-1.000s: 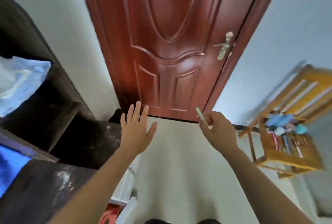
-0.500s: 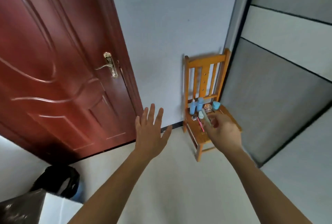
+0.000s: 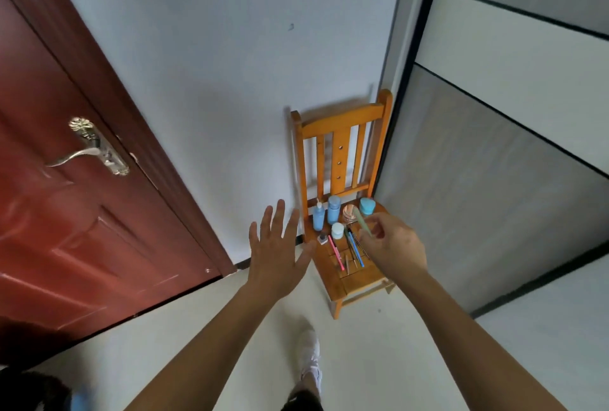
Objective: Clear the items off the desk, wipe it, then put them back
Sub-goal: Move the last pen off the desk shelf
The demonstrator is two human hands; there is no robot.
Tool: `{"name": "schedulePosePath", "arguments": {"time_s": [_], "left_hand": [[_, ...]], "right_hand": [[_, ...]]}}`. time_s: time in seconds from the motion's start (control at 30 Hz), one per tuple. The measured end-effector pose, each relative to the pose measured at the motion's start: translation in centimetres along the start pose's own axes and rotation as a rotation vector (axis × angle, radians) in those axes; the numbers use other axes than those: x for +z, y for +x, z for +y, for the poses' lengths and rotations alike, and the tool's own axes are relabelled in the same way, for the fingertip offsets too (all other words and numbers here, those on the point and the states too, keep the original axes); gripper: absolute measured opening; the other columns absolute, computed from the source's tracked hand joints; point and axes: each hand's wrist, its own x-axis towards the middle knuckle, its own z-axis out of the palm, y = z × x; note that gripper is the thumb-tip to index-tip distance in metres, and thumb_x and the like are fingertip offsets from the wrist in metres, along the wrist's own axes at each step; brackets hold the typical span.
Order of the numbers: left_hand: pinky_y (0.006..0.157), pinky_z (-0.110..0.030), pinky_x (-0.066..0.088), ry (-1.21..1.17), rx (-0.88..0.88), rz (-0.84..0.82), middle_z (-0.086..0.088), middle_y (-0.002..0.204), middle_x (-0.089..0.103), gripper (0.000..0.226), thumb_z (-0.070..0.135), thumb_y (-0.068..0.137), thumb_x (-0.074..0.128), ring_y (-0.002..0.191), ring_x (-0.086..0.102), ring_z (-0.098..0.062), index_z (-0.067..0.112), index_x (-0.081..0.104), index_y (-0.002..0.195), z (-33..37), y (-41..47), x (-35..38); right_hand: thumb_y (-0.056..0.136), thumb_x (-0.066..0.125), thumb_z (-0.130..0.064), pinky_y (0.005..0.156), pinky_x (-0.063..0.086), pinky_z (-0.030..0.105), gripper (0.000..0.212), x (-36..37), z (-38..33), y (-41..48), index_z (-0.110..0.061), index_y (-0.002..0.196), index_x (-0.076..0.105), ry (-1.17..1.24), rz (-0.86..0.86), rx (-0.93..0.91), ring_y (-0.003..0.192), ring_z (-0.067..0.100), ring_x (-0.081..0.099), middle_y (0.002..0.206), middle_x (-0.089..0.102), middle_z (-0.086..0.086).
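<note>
The door (image 3: 66,213) had slid further left and the chair (image 3: 342,119) had drawn closer than half a second before. The left hand (image 3: 276,255) stayed spread open, holding nothing. The right hand (image 3: 392,252) pinched a pale green stick (image 3: 362,221) above the chair seat, near the bottles (image 3: 333,209).

— How were the hands held?
— Both bare forearms reached forward from the near edge. The left hand (image 3: 276,255) was spread flat, fingers straight and apart, its back toward the camera, holding nothing.
— And the right?
— The right hand (image 3: 392,252) was to the right of it, not touching it. Its fingers were curled, pinching a slim pale-green stick (image 3: 362,222) that pointed up and left.
</note>
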Motion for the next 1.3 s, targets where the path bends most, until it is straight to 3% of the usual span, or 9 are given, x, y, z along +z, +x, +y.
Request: {"name": "schedulePosePath", "arguments": {"time_s": [0.13, 0.3, 0.4, 0.47, 0.63, 0.83, 0.97, 1.13, 1.3], "left_hand": [[0.122, -0.056, 0.008, -0.004, 0.03, -0.067, -0.002, 0.167, -0.005, 0.08, 0.072, 0.091, 0.019, 0.154, -0.004, -0.026, 0.031, 0.009, 0.159, 0.8, 9.7, 2.7], [0.121, -0.056, 0.013, 0.019, 0.07, -0.162, -0.004, 0.167, 0.005, 0.077, 0.07, 0.094, 0.029, 0.154, 0.005, -0.029, 0.029, 0.016, 0.158, 1.6, 19.2, 6.9], [0.116, -0.058, 0.024, -0.028, 0.058, -0.201, -0.009, 0.162, 0.026, 0.071, 0.064, 0.095, 0.041, 0.149, 0.023, -0.034, 0.024, 0.031, 0.154, 2.3, 21.3, 10.7], [0.113, -0.059, 0.029, -0.046, 0.036, -0.234, -0.011, 0.16, 0.031, 0.069, 0.061, 0.096, 0.043, 0.147, 0.028, -0.035, 0.021, 0.035, 0.152, 2.4, 22.0, 14.4], [0.115, -0.061, 0.029, -0.032, -0.113, -0.406, -0.009, 0.163, 0.026, 0.075, 0.067, 0.096, 0.026, 0.148, 0.027, -0.034, 0.021, 0.029, 0.155, 2.9, 21.9, 27.0], [0.114, -0.061, 0.029, -0.096, -0.299, -0.559, -0.007, 0.166, 0.012, 0.077, 0.071, 0.096, 0.025, 0.15, 0.017, -0.037, 0.027, 0.008, 0.156, 3.8, 19.7, 41.1], [0.118, -0.062, 0.021, -0.063, -0.324, -0.671, -0.006, 0.167, -0.001, 0.075, 0.07, 0.093, 0.013, 0.153, 0.003, -0.037, 0.03, 0.003, 0.157, 3.3, 18.6, 47.2], [0.118, -0.062, 0.011, 0.003, -0.303, -0.712, -0.006, 0.167, -0.007, 0.071, 0.07, 0.096, 0.012, 0.152, -0.006, -0.038, 0.034, 0.002, 0.157, 3.2, 17.6, 50.2], [0.12, -0.062, 0.009, 0.008, -0.312, -0.64, -0.006, 0.167, -0.006, 0.071, 0.069, 0.098, 0.016, 0.153, -0.007, -0.035, 0.034, 0.003, 0.158, 2.9, 18.8, 46.0]], "right_hand": [[0.089, 0.061, -0.056, 0.058, 0.042, 0.022, 0.028, 0.7, 1.0, 8.8, -0.036, 0.109, 0.063, -0.041, -0.028, 0.086, 0.073, 0.005, 0.057, 0.087, 0.058, -0.018], [0.089, 0.065, -0.05, 0.056, 0.043, 0.02, 0.026, 2.3, 3.7, 16.4, -0.035, 0.109, 0.062, -0.022, -0.061, 0.231, 0.078, 0.004, 0.059, 0.093, 0.063, -0.014], [0.089, 0.064, -0.051, 0.067, 0.051, 0.026, 0.023, 4.3, 7.0, 17.9, -0.035, 0.106, 0.061, -0.018, -0.144, 0.309, 0.082, 0.008, 0.062, 0.089, 0.062, -0.016], [0.089, 0.065, -0.046, 0.062, 0.044, 0.021, 0.018, 6.5, 9.9, 18.7, -0.036, 0.104, 0.062, -0.005, -0.192, 0.36, 0.081, 0.006, 0.062, 0.083, 0.06, -0.019], [0.091, 0.065, -0.043, 0.061, 0.04, 0.018, 0.022, 15.4, 19.0, 20.8, -0.033, 0.11, 0.067, -0.013, -0.37, 0.444, 0.087, 0.01, 0.066, 0.095, 0.069, -0.015], [0.095, 0.063, -0.038, 0.055, 0.027, 0.015, 0.026, 26.3, 28.0, 22.4, -0.027, 0.119, 0.064, -0.109, -0.507, 0.483, 0.083, 0.013, 0.055, 0.111, 0.071, -0.004], [0.097, 0.061, -0.041, 0.06, 0.033, 0.019, 0.029, 31.6, 31.0, 22.8, -0.026, 0.121, 0.062, -0.192, -0.574, 0.444, 0.091, 0.017, 0.063, 0.114, 0.07, -0.002], [0.098, 0.059, -0.043, 0.071, 0.046, 0.025, 0.031, 34.5, 32.2, 22.7, -0.026, 0.124, 0.061, -0.228, -0.586, 0.418, 0.102, 0.019, 0.067, 0.119, 0.07, -0.002], [0.099, 0.055, -0.045, 0.081, 0.051, 0.035, 0.035, 31.0, 29.8, 23.3, -0.029, 0.13, 0.056, -0.2, -0.538, 0.351, 0.107, 0.023, 0.066, 0.125, 0.065, -0.001]]}}
